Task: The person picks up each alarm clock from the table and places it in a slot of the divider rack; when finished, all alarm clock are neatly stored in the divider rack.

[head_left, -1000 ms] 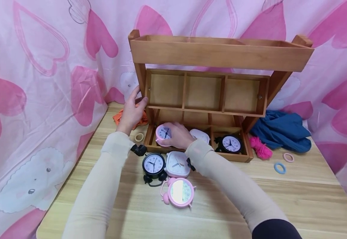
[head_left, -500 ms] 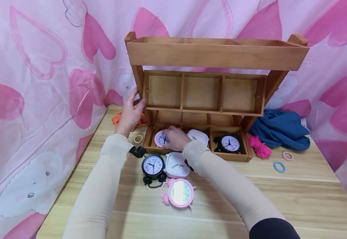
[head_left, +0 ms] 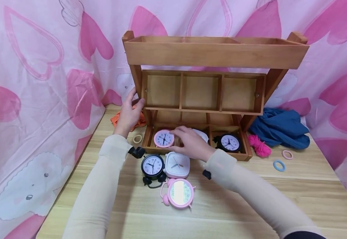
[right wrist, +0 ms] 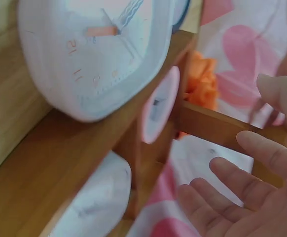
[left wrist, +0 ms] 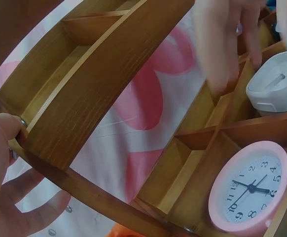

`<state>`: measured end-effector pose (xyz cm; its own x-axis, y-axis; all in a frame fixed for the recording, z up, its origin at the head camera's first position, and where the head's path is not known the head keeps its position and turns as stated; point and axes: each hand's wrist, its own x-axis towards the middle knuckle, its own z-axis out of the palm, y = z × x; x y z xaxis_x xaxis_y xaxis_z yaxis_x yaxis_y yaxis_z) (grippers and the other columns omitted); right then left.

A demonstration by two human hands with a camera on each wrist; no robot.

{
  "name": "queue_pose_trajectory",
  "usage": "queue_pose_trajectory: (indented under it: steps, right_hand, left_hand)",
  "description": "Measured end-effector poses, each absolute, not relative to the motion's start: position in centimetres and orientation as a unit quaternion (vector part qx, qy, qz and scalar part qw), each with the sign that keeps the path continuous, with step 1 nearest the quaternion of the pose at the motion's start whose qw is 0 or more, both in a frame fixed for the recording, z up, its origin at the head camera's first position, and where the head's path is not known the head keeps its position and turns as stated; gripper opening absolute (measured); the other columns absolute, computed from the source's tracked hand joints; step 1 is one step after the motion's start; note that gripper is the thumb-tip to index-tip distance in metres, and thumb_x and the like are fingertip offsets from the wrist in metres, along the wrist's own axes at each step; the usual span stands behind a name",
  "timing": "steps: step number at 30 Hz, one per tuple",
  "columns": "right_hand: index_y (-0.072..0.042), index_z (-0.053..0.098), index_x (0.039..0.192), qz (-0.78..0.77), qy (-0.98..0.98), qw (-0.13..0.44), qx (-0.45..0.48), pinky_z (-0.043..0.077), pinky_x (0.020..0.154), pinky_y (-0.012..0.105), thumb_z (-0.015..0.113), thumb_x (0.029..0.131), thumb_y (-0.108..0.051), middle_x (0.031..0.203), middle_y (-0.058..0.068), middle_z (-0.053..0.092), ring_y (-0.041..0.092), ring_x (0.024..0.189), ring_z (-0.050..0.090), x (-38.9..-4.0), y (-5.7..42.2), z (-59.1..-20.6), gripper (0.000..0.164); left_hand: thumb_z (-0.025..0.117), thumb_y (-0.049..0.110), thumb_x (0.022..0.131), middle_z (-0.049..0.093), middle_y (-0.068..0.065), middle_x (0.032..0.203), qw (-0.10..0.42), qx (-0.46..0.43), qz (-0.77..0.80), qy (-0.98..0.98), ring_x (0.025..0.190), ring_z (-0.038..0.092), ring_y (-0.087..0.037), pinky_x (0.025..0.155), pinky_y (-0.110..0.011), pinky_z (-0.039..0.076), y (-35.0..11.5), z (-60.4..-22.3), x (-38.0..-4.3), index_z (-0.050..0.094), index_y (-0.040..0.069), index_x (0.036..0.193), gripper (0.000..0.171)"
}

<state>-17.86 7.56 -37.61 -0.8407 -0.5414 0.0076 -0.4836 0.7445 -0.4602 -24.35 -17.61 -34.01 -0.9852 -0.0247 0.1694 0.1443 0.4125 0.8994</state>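
My left hand (head_left: 128, 114) holds the left post of a three-tier wooden rack (head_left: 215, 54), thumb at the middle tray's end and fingers behind the post. A round pink alarm clock (head_left: 164, 138) stands face-up in the left compartment of the bottom tray. Just right of it hovers my right hand (head_left: 192, 143), its fingers spread and holding nothing, as the right wrist view shows. Behind that hand, a white square clock (left wrist: 276, 81) sits in the middle compartment, partly hidden in the head view. The right compartment contains a black alarm clock (head_left: 230, 142).
In front of the rack lie a black twin-bell clock (head_left: 152, 165), a white clock (head_left: 177, 164) and a pink twin-bell clock (head_left: 180, 193). Orange cloth (head_left: 138, 122) is at left; blue cloth (head_left: 281, 127), pink yarn (head_left: 260, 146) and a blue ring (head_left: 279, 165) are at right.
My right hand has let go of the pink clock, which now rests lower in the left compartment, and has drawn away to the right. The left hand stays on the post.
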Motion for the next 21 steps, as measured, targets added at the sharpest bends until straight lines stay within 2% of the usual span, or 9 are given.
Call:
queue_pose_trajectory:
  steps: [5,11,16,21]
  right_hand:
    - [-0.019,0.053,0.141,-0.235,0.932,0.032,-0.273,0.045,0.108,0.05,0.074,0.086,-0.042,0.14,0.006,0.053,0.027,0.13,0.051,-15.2,10.5,-36.7,0.063]
    - [-0.014,0.048,0.145,-0.218,0.924,0.028,-0.312,0.045,0.107,0.051,0.075,0.083,-0.047,0.144,0.012,0.051,0.032,0.131,0.051,-11.2,12.4,-37.2,0.075]
    - [-0.018,0.043,0.149,-0.204,0.918,0.065,-0.335,0.046,0.106,0.05,0.076,0.08,-0.052,0.148,0.012,0.046,0.03,0.132,0.048,-8.4,12.5,-39.0,0.083]
    - [-0.027,0.041,0.15,-0.215,0.907,0.125,-0.34,0.05,0.102,0.047,0.08,0.076,-0.051,0.146,0.009,0.045,0.026,0.128,0.05,-6.6,12.2,-40.8,0.088]
  left_hand:
    - [0.05,0.037,0.102,0.026,0.005,0.162,0.078,-0.034,-0.539,-0.838,0.143,0.04,-0.026,0.109,-0.049,0.044,-17.6,-34.0,-24.3,0.024,0.038,0.155,0.059]
    - [0.05,0.037,0.102,0.027,0.007,0.162,0.075,-0.03,-0.539,-0.838,0.143,0.039,-0.026,0.108,-0.051,0.045,-17.5,-33.9,-24.2,0.025,0.04,0.154,0.058]
    - [0.05,0.037,0.102,0.026,0.006,0.162,0.073,-0.027,-0.536,-0.841,0.143,0.039,-0.026,0.107,-0.051,0.045,-17.4,-33.8,-24.0,0.024,0.04,0.155,0.059]
    - [0.05,0.036,0.103,0.026,0.005,0.162,0.074,-0.025,-0.534,-0.842,0.143,0.039,-0.027,0.109,-0.051,0.044,-17.3,-33.8,-24.0,0.024,0.04,0.155,0.059]
